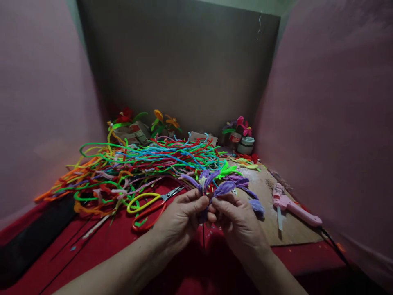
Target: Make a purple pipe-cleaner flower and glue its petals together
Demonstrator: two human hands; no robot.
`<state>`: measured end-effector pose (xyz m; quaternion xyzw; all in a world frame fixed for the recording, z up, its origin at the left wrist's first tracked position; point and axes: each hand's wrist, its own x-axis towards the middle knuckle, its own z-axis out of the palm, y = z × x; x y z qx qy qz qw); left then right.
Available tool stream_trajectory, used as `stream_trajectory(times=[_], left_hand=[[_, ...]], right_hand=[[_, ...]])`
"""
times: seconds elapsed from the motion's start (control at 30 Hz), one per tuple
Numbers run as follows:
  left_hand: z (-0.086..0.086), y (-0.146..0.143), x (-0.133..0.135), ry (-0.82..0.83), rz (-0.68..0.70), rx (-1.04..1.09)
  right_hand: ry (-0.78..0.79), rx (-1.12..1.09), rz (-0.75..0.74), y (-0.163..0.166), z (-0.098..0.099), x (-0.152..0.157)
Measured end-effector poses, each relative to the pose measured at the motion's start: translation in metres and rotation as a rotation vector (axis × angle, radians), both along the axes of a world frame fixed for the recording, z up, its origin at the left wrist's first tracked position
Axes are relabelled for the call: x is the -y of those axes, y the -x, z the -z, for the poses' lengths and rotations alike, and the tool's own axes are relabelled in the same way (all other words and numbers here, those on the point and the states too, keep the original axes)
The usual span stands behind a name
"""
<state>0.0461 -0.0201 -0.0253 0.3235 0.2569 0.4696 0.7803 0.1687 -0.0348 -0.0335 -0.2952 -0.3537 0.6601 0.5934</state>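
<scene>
My left hand [181,217] and my right hand [238,221] meet low in the middle of the view, both pinched on a purple pipe-cleaner flower [211,182]. Its petals fan out above my fingertips. A thin dark stem [203,241] hangs down from it between my wrists. Loose purple petals [256,205] lie just right of my right hand.
A big heap of coloured pipe cleaners [138,168] covers the red cloth [101,250]. Scissors with yellow and red handles [150,205] lie left of my hands. A pink glue gun [291,205] rests on a brown board [288,229]. Finished flowers [242,125] and small jars [245,145] stand at the back.
</scene>
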Motion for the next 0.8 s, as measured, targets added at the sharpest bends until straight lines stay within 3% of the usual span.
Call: stream_trajectory(times=[0.13, 0.27, 0.4, 0.6, 0.8], left_hand=[[-0.005, 0.001, 0.002, -0.078, -0.018, -0.102], [-0.011, 0.005, 0.000, -0.226, -0.081, -0.219], [-0.012, 0.007, -0.003, -0.323, -0.111, -0.286], [-0.006, 0.006, -0.005, -0.321, -0.084, -0.365], [-0.007, 0.005, -0.002, -0.327, -0.096, -0.421]], right_hand=[[-0.061, 0.089, 0.136, -0.003, -0.005, 0.000], [-0.166, 0.336, 0.320, -0.009, -0.021, 0.007], [-0.185, 0.511, 0.275, -0.008, -0.034, 0.013], [-0.117, 0.607, 0.253, -0.008, -0.030, 0.012], [-0.079, 0.502, 0.176, -0.009, -0.024, 0.012]])
